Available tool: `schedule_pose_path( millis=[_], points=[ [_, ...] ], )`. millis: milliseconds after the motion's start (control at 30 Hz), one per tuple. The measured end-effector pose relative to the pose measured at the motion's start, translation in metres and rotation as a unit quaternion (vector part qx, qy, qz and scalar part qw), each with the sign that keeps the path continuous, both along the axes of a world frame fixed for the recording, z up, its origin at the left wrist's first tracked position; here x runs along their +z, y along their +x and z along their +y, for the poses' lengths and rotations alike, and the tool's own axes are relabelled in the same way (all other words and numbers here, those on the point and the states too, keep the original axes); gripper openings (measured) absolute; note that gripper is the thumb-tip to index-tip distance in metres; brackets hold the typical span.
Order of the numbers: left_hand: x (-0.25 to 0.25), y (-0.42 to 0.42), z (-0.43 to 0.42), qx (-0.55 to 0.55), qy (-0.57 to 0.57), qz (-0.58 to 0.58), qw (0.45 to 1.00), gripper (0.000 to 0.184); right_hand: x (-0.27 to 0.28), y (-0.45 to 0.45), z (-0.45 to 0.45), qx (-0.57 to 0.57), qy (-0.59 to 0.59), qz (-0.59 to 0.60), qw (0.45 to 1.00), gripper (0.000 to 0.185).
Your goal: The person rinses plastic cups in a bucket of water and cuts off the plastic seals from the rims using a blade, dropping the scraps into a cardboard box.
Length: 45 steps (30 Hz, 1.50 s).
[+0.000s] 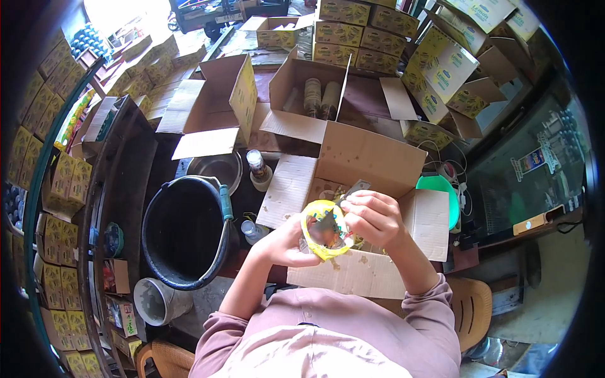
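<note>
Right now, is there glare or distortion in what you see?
In the head view, glare washes out the upper left; the teal frame looks bowed by lens distortion, corners go black, and the dark bucket is shadowed inside.

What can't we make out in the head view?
Head view, all:
Right hand: what it grips, if anything; the hand itself hides it.
Yellow-rimmed item: lettering too small and blurred.
Open box: part of its contents, behind right hand and item.
Black bucket: bottom too dark.
Carton stack: top cut off by frame edge.
</note>
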<state>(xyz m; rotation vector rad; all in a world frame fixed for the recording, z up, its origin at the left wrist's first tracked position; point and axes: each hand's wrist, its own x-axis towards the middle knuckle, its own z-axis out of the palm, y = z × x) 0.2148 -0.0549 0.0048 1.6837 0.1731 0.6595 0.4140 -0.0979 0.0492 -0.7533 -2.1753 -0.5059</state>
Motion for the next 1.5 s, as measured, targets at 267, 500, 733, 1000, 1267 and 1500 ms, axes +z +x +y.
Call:
schedule_pose_path(
  millis=[267, 500, 733, 1000, 1267, 1500],
  points=[
    [-0.004, 0.003, 0.012, -0.168, -0.217, 0.076, 0.959, 0.054, -0.008, 0.008, 0.001, 0.009, -0.015, 0.027, 0.999, 0.013],
    [0.002, 0.010, 0.016, -0.098, -0.156, 0.069, 0.980, 0.056, -0.004, 0.020, -0.006, -0.033, -0.041, -0.001, 0.999, 0.012],
    [0.002, 0.015, 0.016, -0.070, -0.087, 0.052, 0.992, 0.058, -0.009, 0.030, -0.014, -0.065, -0.034, -0.022, 0.997, 0.013],
    [0.007, 0.025, 0.015, -0.043, -0.026, 0.042, 0.998, 0.064, -0.006, 0.032, -0.023, -0.076, -0.034, -0.002, 0.997, 0.012],
    [0.009, 0.027, 0.011, -0.039, -0.016, 0.074, 0.996, 0.065, -0.007, 0.033, -0.026, -0.080, -0.038, 0.015, 0.996, 0.013],
    [0.010, 0.031, 0.008, -0.050, -0.019, 0.041, 0.998, 0.050, -0.007, 0.030, -0.025, -0.069, -0.036, 0.028, 0.997, 0.013]
  ],
)
